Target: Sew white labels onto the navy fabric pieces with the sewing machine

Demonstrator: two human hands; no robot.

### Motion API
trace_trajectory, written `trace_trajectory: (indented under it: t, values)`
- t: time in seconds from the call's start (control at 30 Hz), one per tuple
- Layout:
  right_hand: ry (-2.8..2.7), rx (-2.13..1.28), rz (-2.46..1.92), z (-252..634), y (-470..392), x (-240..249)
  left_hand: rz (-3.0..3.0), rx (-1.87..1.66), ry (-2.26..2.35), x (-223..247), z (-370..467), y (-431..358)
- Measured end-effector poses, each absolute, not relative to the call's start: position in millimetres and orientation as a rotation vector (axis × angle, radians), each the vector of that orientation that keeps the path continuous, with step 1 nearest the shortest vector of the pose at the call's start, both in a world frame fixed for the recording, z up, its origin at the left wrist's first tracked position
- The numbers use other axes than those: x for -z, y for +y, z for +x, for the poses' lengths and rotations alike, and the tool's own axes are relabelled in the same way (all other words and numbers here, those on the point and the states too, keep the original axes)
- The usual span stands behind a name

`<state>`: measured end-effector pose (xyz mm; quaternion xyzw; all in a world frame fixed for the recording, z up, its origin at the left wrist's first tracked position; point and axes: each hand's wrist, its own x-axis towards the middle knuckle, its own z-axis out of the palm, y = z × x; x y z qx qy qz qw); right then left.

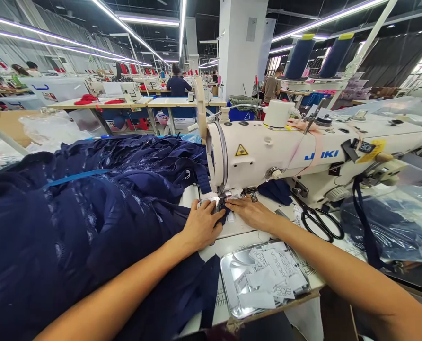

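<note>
Under the needle of the white sewing machine [246, 151] lies a small piece of navy fabric [224, 214] with dark lace on it. My left hand [201, 223] is at its left side, fingers curled down and closed on the fabric. From the right, my right hand [250, 213] holds the fabric's edge by the presser foot, its fingertips pressed together. Part of the fabric is hidden beneath the fingers. A big heap of navy garments [90, 208] with lace bands spreads to the left of my left hand.
A metal tray [228, 284] of white printed labels [273, 270] sits at the table's front. Black scissors [320, 222] lie right of my right hand, near a plastic bag [391, 222] of navy fabric. Two navy thread cones [299, 57] stand above. Other people work at tables behind.
</note>
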<state>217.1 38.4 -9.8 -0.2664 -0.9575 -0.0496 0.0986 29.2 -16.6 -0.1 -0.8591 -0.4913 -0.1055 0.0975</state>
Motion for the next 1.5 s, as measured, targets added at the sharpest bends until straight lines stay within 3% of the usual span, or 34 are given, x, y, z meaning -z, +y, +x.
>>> trace_trajectory:
  t: [0.8, 1.07, 1.2, 1.5]
  values:
    - [-2.660, 0.154, -0.734, 217.9, 46.2, 13.4, -2.461, 0.396, -1.446, -0.1, 21.4, -26.8]
    - [-2.650, 0.139, -0.786, 207.6, 19.8, 10.5, -2.415, 0.534, -1.835, -7.0, -6.2, 7.2]
    - [-2.616, 0.105, -0.814, 204.2, 19.0, 14.7, -2.530, 0.623, -1.618, -6.2, -1.9, 6.6]
    - [-2.529, -0.185, -1.188, 190.1, 23.8, 8.0, -2.558, 0.448, -1.363, -1.8, 7.8, 1.9]
